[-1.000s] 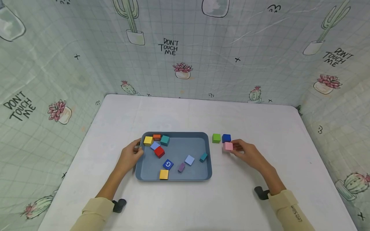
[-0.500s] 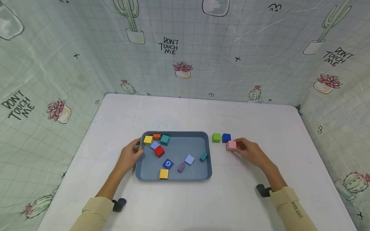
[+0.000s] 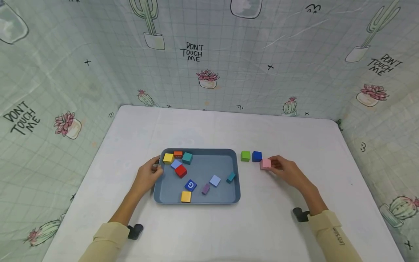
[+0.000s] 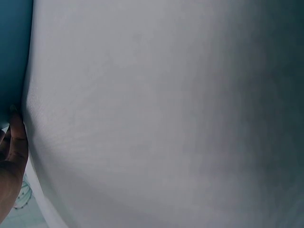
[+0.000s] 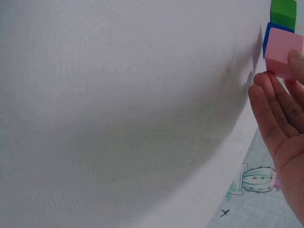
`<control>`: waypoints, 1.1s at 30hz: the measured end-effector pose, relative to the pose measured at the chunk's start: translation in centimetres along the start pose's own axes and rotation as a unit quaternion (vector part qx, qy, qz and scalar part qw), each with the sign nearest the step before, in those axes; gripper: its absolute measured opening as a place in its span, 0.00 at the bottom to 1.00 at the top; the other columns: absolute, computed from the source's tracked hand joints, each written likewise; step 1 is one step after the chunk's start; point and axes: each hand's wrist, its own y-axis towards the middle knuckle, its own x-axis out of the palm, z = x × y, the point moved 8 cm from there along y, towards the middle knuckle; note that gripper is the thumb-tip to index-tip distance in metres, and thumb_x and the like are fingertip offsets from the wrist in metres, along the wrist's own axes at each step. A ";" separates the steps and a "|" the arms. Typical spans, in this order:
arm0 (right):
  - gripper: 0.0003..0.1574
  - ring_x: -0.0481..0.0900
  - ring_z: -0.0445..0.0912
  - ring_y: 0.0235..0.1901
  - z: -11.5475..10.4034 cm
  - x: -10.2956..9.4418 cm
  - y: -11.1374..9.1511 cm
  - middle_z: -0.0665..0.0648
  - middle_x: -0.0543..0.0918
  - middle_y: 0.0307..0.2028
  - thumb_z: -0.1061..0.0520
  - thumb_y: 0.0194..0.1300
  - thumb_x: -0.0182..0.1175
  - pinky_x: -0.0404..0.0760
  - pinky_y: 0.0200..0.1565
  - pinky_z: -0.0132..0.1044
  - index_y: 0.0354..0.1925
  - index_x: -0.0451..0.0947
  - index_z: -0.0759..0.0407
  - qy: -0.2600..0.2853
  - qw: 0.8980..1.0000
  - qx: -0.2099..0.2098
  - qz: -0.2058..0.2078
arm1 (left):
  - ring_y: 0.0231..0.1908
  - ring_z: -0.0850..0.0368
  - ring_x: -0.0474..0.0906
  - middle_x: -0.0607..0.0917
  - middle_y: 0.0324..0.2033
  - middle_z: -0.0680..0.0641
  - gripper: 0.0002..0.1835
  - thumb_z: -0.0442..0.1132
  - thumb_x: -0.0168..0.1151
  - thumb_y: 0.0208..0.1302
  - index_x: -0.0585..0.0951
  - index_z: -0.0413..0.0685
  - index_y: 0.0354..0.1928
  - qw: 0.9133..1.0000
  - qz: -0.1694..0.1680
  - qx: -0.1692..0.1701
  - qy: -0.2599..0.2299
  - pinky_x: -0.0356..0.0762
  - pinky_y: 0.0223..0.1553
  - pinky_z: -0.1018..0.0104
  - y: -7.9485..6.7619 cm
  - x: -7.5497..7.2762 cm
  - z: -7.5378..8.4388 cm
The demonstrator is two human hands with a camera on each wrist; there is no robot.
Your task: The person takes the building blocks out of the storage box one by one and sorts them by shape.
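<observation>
My right hand (image 3: 289,174) pinches a pink cube (image 3: 265,164) at the front right of a blue cube (image 3: 256,156). In the right wrist view the thumb lies on the pink cube (image 5: 284,47), which partly covers the blue one. Left of the blue cube stands a green cube (image 3: 245,156). My left hand (image 3: 148,174) grips the left rim of a blue-grey tray (image 3: 206,200); its far fingers are partly hidden. In the left wrist view, the thumb (image 4: 18,137) touches the tray's side (image 4: 14,57).
Inside the tray sit several blocks, among them a red cube (image 3: 180,171), a yellow cube (image 3: 186,197), a purple block (image 3: 205,189) and a light blue block (image 3: 215,181). The white table (image 3: 262,225) ends at a patterned cloth (image 3: 242,65) behind and at both sides.
My right hand has moved the pink cube rightward, from in front of the blue cube to its front right. The left hand and the tray stay in place.
</observation>
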 end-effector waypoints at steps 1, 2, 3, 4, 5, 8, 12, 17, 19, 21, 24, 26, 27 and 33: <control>0.26 0.77 0.56 0.48 0.0 -0.1 0.0 0.65 0.78 0.48 0.59 0.64 0.61 0.76 0.50 0.50 0.57 0.68 0.67 0.000 1.000 0.000 -0.002 | 0.40 0.44 0.80 0.77 0.52 0.33 0.26 0.31 0.53 0.61 0.68 0.32 0.63 1.000 0.000 0.001 0.000 0.80 0.36 0.55 0.0 0.0 0.0; 0.26 0.77 0.56 0.48 0.1 -0.3 0.0 0.65 0.78 0.48 0.58 0.64 0.61 0.76 0.50 0.50 0.57 0.69 0.67 0.000 1.000 0.002 -0.001 | 0.40 0.44 0.80 0.77 0.52 0.33 0.26 0.31 0.53 0.61 0.68 0.32 0.63 1.000 0.000 0.001 0.001 0.80 0.37 0.55 0.0 0.0 0.1; 0.26 0.77 0.57 0.48 0.1 -0.5 0.0 0.65 0.78 0.49 0.59 0.64 0.60 0.76 0.50 0.50 0.57 0.68 0.68 0.001 1.000 -0.001 -0.002 | 0.40 0.44 0.80 0.77 0.52 0.33 0.26 0.32 0.53 0.61 0.68 0.32 0.63 1.000 0.000 0.001 0.002 0.80 0.37 0.55 0.0 0.0 0.1; 0.26 0.77 0.57 0.48 0.1 -0.7 0.1 0.65 0.78 0.48 0.59 0.64 0.61 0.76 0.49 0.50 0.57 0.69 0.68 0.001 1.000 -0.001 -0.002 | 0.41 0.44 0.80 0.77 0.53 0.33 0.26 0.32 0.53 0.61 0.68 0.32 0.63 1.000 0.001 0.001 0.002 0.80 0.37 0.55 0.1 -0.1 0.1; 0.26 0.77 0.57 0.48 0.1 -0.8 0.1 0.66 0.78 0.48 0.59 0.64 0.60 0.76 0.49 0.50 0.57 0.68 0.68 0.002 1.000 -0.004 -0.003 | 0.41 0.44 0.80 0.77 0.53 0.33 0.27 0.32 0.53 0.61 0.67 0.32 0.63 1.000 0.000 0.001 0.003 0.80 0.37 0.55 0.1 -0.1 0.1; 0.26 0.76 0.58 0.48 0.2 -1.2 0.3 0.67 0.78 0.48 0.59 0.65 0.60 0.76 0.49 0.52 0.57 0.68 0.69 0.005 1.000 -0.007 -0.005 | 0.41 0.44 0.80 0.77 0.53 0.33 0.27 0.32 0.53 0.61 0.68 0.32 0.63 1.000 0.001 -0.002 0.004 0.80 0.37 0.54 0.0 -0.1 0.1; 0.26 0.76 0.58 0.48 0.6 -1.2 0.5 0.67 0.78 0.48 0.58 0.65 0.60 0.75 0.50 0.52 0.57 0.68 0.69 0.003 1.000 -0.003 -0.008 | 0.41 0.44 0.80 0.77 0.53 0.33 0.27 0.32 0.53 0.61 0.68 0.32 0.63 1.000 0.001 -0.004 0.007 0.80 0.37 0.54 0.0 -0.1 0.1; 0.26 0.77 0.58 0.48 1.1 -1.1 0.7 0.67 0.78 0.48 0.59 0.64 0.60 0.75 0.50 0.52 0.57 0.68 0.69 0.001 1.000 -0.001 -0.005 | 0.40 0.45 0.79 0.77 0.53 0.33 0.27 0.32 0.53 0.61 0.68 0.32 0.63 1.000 0.002 -0.005 0.009 0.80 0.37 0.55 0.0 0.0 0.0; 0.26 0.77 0.58 0.48 1.2 -1.2 0.9 0.67 0.78 0.48 0.60 0.64 0.60 0.76 0.49 0.52 0.57 0.68 0.69 0.001 1.000 -0.001 -0.002 | 0.40 0.45 0.80 0.77 0.53 0.33 0.27 0.32 0.53 0.61 0.68 0.33 0.63 1.000 0.002 -0.005 0.008 0.80 0.37 0.55 0.0 0.0 -0.1; 0.26 0.76 0.58 0.48 1.1 -1.2 1.0 0.67 0.78 0.47 0.60 0.64 0.60 0.75 0.49 0.52 0.57 0.68 0.69 0.001 1.000 -0.002 0.001 | 0.40 0.45 0.80 0.77 0.53 0.34 0.26 0.32 0.53 0.61 0.68 0.33 0.63 1.000 0.003 -0.004 0.006 0.80 0.37 0.56 0.0 0.0 -0.1; 0.26 0.76 0.59 0.48 1.0 -1.3 1.2 0.68 0.78 0.47 0.59 0.64 0.60 0.75 0.50 0.53 0.57 0.68 0.69 -0.003 1.000 -0.002 0.005 | 0.40 0.45 0.80 0.77 0.53 0.34 0.26 0.32 0.53 0.61 0.68 0.33 0.63 1.000 0.003 0.000 0.001 0.80 0.36 0.57 0.1 0.0 -0.1; 0.26 0.76 0.60 0.49 1.0 -1.3 1.3 0.68 0.78 0.48 0.59 0.64 0.60 0.74 0.51 0.53 0.57 0.68 0.69 -0.003 1.000 0.000 0.006 | 0.40 0.45 0.80 0.77 0.52 0.34 0.26 0.32 0.53 0.62 0.68 0.33 0.63 1.000 0.003 0.002 -0.001 0.80 0.36 0.57 0.1 0.0 -0.1; 0.26 0.76 0.60 0.49 1.0 -1.3 1.4 0.68 0.78 0.48 0.59 0.64 0.59 0.74 0.51 0.53 0.57 0.68 0.69 -0.003 1.000 0.000 0.006 | 0.39 0.46 0.80 0.77 0.52 0.34 0.26 0.32 0.53 0.62 0.68 0.32 0.63 1.000 0.003 0.004 -0.001 0.80 0.36 0.57 0.1 0.1 -0.1; 0.26 0.76 0.59 0.49 1.3 -1.0 1.7 0.68 0.77 0.49 0.59 0.65 0.59 0.74 0.52 0.52 0.58 0.68 0.68 0.002 1.000 0.010 0.007 | 0.39 0.46 0.80 0.78 0.51 0.34 0.26 0.33 0.54 0.61 0.68 0.33 0.63 1.000 0.004 -0.003 0.003 0.80 0.35 0.57 0.0 0.0 -0.3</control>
